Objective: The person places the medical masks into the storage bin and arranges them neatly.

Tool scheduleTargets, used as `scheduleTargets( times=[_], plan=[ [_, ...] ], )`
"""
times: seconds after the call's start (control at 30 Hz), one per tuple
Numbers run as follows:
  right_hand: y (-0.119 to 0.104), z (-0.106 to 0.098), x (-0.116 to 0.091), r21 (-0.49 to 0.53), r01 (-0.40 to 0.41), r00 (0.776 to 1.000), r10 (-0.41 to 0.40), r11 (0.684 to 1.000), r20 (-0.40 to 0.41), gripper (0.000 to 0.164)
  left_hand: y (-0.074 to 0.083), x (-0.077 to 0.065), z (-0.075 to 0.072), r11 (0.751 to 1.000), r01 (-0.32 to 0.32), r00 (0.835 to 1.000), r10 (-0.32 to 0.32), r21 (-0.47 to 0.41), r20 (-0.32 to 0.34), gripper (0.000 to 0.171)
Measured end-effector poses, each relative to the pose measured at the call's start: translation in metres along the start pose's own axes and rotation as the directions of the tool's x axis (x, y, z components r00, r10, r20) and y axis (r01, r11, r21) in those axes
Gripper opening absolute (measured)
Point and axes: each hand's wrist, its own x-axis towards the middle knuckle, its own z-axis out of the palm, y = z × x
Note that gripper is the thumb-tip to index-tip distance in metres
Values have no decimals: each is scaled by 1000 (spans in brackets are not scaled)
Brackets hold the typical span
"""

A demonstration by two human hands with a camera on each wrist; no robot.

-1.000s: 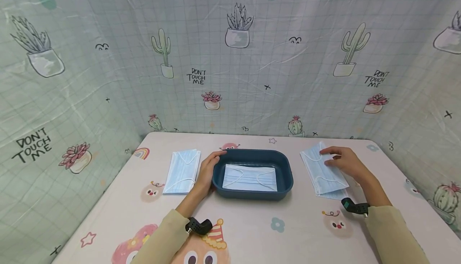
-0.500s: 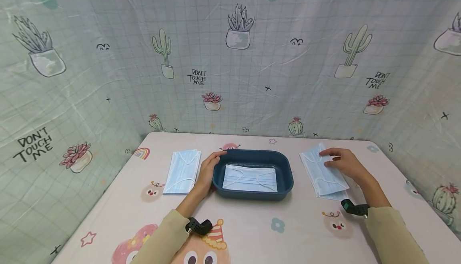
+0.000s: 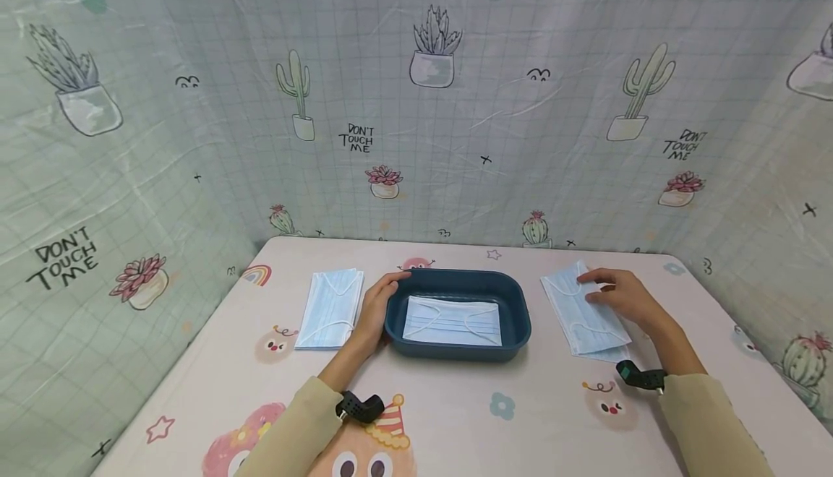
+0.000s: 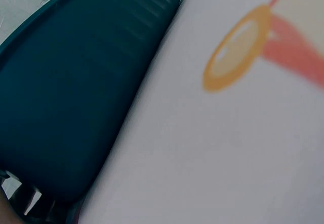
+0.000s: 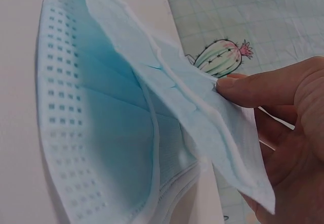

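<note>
Mask point(image 3: 588, 311), pale blue, is lying at the right of the bench point(image 3: 455, 430), one edge raised where the right hand point(image 3: 621, 295) is pinching it between thumb and fingers, over the masks underneath point(image 3: 614, 353). I'm guessing it is light, thin and floppy, creasing easily; an edge or corner is looking the surest hold, though a neighbour could be clinging. The left hand point(image 3: 373, 308) is resting along the left side of the blue box point(image 3: 455, 353); whether its fingers are curling round it, I cannot tell. Another mask point(image 3: 452, 321) is lying inside. The box's wall is standing between that and the left pile point(image 3: 329, 309).
</note>
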Motion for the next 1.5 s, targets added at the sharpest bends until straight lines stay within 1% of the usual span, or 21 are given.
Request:
scheduleTargets(
  times=[0.17, 0.33, 0.6, 0.73, 1.1, 1.5],
  plan=[
    [2, 2, 1, -6, -10, 1000, 10, 1000, 13, 40, 0, 0, 0, 1000, 3, 1000, -3, -1, -2, 38],
    [4, 4, 4, -24, 1, 1000, -1, 1000, 13, 39, -1, 1, 0, 1000, 3, 1000, -3, -6, -1, 39],
    [3, 6, 4, -47, 14, 1000, -13, 999, 6, 38, -1, 3, 0, 1000, -20, 1000, 20, -6, 1, 38],
    [3, 6, 4, -60, 10, 1000, -10, 998, 4, 38, -1, 4, -1, 1000, -22, 1000, 22, -4, 2, 38],
    [3, 7, 3, -58, 17, 1000, -17, 998, 10, 38, -3, 3, -2, 1000, -30, 1000, 30, 9, 4, 38],
    [0, 6, 4, -49, 42, 999, -42, 998, 6, 38, -2, 2, -2, 999, -37, 999, 37, 18, 3, 38]
  ],
)
